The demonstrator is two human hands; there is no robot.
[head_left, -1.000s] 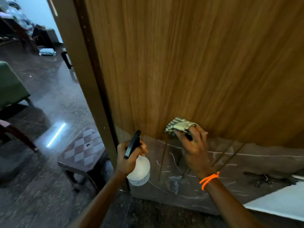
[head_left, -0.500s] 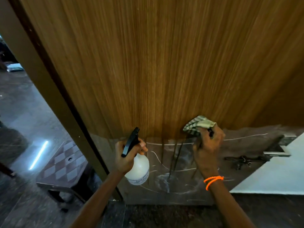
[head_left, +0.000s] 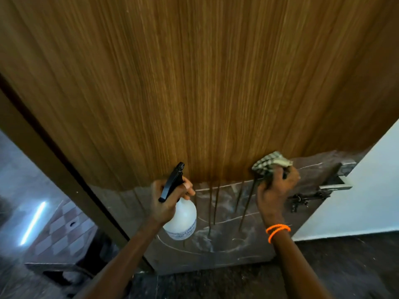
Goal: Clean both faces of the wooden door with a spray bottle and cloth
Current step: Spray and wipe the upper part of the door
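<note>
Wooden door (head_left: 194, 83), drip-streaked above dark polished floor (head_left: 345, 266).

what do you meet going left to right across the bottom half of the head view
checkered brown-and-white stool top → dark brown door frame → left hand gripping the white spray bottle with black trigger → right hand holding the checked cloth against the wooden door → orange wristband → white wall

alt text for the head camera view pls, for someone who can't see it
A person's right hand presses a checked cloth against the lower part of a wooden door, where drips run down. The left hand holds a white spray bottle by its black trigger beside it.
</note>
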